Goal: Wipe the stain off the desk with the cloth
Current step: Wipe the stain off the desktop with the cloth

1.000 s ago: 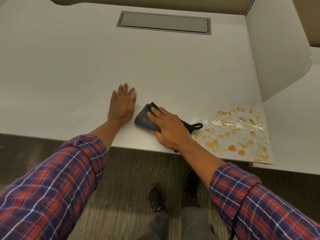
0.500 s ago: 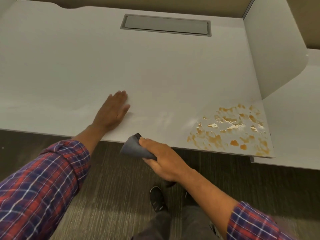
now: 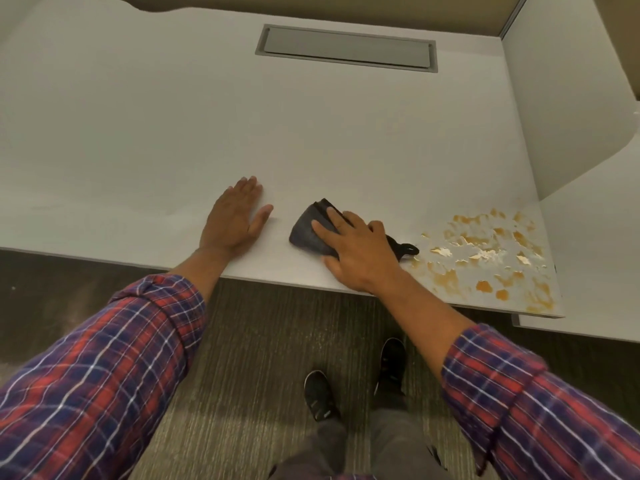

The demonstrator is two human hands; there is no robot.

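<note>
right hand flat, pressing cloth on bench, just left of stain | left hand open, empty, left of cloth | stain unwiped; wiping all ahead

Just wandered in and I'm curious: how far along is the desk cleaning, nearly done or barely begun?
Barely begun, it seems. Done: the dark cloth is on the desk under the right hand, which presses it flat. In hand: the cloth lies just left of the orange stain, while the left hand rests flat on the desk. Left: the stain's patches cover the desk's right front corner, apparently unwiped.
</note>
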